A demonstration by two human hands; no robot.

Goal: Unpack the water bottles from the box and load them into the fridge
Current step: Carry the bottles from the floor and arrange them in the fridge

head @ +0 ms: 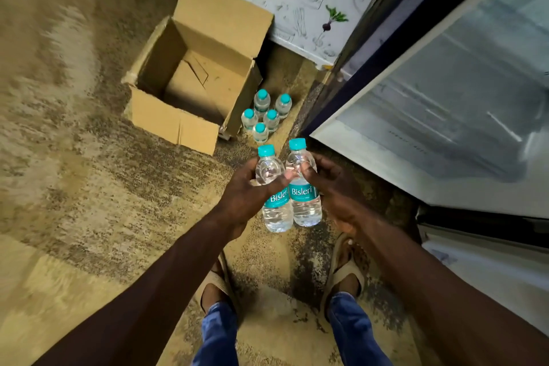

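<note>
From the head camera, the left hand [248, 187] grips one Bisleri water bottle [274, 193] by its upper body, and the right hand [329, 187] pinches a second Bisleri bottle [304, 187] at the shoulder; both bottles stand upright, side by side and touching, caps up. The open fridge [445, 116] lies to the right of the held bottles, nearer the right hand, so that bottle likely goes in first. Beyond the held bottles, five more water bottles [264, 114] stand on the floor, just beside the cardboard box [193, 74], which looks emptied.
</note>
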